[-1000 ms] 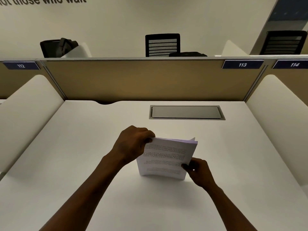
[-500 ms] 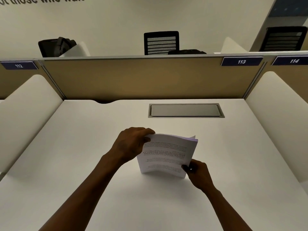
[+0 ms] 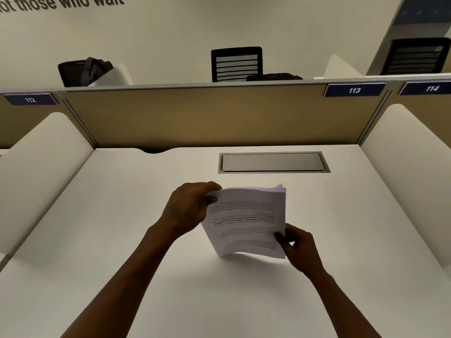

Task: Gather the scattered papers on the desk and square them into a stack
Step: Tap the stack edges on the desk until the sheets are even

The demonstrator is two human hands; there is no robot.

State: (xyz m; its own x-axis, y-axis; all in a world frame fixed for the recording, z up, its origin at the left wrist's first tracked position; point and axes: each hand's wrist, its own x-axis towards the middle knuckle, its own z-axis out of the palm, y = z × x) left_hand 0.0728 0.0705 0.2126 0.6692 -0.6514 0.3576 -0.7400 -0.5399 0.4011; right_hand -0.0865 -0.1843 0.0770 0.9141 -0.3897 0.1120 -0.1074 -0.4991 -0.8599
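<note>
I've got the papers gathered into one bundle, standing on edge over the middle of the white counter, printed side toward me with the text upside down. My left hand is up at the top left corner, fingers curled over the top edge and clamped on the sheets, thumb pressed on the near face. My right hand is low at the right edge, fingers closed on the bottom right part of the bundle, thumb tip on the front page. The bundle leans a little, its top tipped away from me and the lower left corner bowed. The bottom edge sits right down at the counter, shadow pooled just beneath it; whether it's touching or just above, I cannot tell. At the top right, the sheets fan slightly, corners not flush.

Just beyond the papers, a grey metal hatch is set flat in the counter, closed. Behind that, the tan divider panel runs across, with blue number plates 112, 113 and 114 along the top. White side screens wall me in on both sides. Over the divider, a black mesh chair, another one far right, and a dark bag to the left. Big dark lettering on the wall above.
</note>
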